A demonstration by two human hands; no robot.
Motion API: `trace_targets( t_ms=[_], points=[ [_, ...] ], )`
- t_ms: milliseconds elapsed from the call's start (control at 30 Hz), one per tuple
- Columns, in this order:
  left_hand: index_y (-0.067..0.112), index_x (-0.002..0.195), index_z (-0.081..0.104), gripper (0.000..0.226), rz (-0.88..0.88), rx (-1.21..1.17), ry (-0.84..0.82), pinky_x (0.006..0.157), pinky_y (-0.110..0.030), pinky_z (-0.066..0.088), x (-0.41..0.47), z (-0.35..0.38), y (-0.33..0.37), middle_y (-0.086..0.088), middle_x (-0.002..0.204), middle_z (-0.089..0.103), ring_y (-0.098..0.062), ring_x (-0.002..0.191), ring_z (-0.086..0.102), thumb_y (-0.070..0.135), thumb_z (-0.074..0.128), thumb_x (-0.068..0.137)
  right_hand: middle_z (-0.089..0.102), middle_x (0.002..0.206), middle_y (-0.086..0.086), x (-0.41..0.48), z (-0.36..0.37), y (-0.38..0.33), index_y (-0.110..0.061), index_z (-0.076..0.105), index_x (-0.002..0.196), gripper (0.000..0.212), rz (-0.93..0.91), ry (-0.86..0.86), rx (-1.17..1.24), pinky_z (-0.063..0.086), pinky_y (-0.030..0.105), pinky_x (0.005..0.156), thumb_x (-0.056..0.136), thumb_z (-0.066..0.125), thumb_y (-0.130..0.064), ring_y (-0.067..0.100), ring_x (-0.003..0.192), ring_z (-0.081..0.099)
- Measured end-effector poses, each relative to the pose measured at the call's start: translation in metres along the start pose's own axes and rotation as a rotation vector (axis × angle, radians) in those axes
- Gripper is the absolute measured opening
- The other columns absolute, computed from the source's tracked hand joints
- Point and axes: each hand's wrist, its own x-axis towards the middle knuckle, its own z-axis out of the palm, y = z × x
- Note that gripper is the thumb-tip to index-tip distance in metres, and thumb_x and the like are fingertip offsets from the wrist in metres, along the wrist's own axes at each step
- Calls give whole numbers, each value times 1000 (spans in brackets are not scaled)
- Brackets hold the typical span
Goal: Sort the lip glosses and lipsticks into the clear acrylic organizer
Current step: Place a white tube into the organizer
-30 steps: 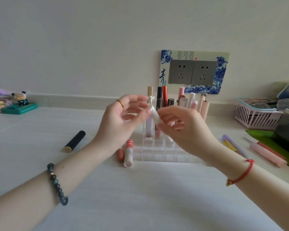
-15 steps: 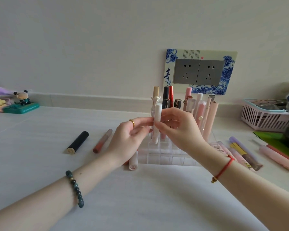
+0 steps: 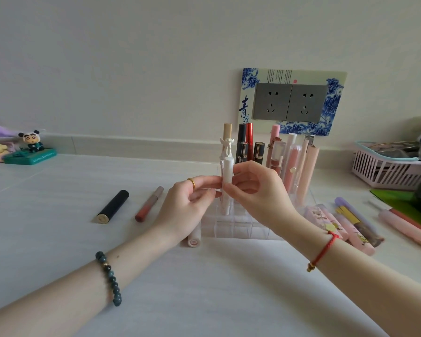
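Note:
A clear acrylic organizer stands mid-table, its back rows filled with several upright lipsticks and glosses. My right hand pinches a white tube that stands upright in a left-side slot. My left hand touches the same tube with its fingertips from the left. A white angel-topped tube stands just behind it. Loose on the table lie a black lipstick, a red-brown gloss and a pink tube partly under my left hand.
Several pink, purple and yellow tubes lie right of the organizer, with a pink pen farther right. A pink basket stands at the back right, figurines at the back left. A wall socket panel sits behind.
The white tube went from tilted in the air between both hands to upright in a left slot of the organizer. Both hands came down with it.

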Motion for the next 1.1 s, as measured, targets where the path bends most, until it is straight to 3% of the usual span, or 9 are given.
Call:
trace_targets(
  t_ms=[300,800,867,967,1000,1100],
  points=[
    [22,99,66,28,-18,2,6,83,-10,46,-1,0,-1,8,96,71,-1,92,65,2,48,90,70,79,1,-2,3,1,-15,62,96,19,-25,-5,-3,57,22,72,78,69,-12,8,72,68],
    [29,92,65,31,-31,21,36,79,-9,47,0,0,3,13,94,70,1,88,65,3,49,90,69,83,0,-1,-2,-3,-14,60,103,28,-32,13,-45,57,22,72,77,71,-15,9,74,67],
    [31,92,64,30,-37,23,46,72,-8,48,1,-1,4,16,92,70,4,87,65,5,49,90,68,83,-2,0,-5,-4,-17,59,104,30,-25,25,-54,56,20,72,76,71,-15,8,75,66],
    [35,90,63,30,-51,23,69,48,-9,46,1,-4,6,23,84,69,11,83,62,9,49,90,68,84,-3,0,-10,-8,-21,57,103,31,-30,45,-54,56,21,73,77,71,-14,9,76,67],
    [34,92,63,29,-42,27,78,51,-8,46,2,-5,8,21,86,69,11,83,63,9,49,90,69,83,-3,0,-12,-9,-21,57,103,30,-34,52,-50,57,23,73,77,70,-13,10,76,67],
    [26,96,64,29,0,19,120,78,-12,50,6,-8,18,12,94,68,4,85,65,4,47,90,69,83,-1,-1,-19,-15,-20,58,102,30,-49,80,-35,57,25,73,77,70,-11,12,75,67]
  ],
)
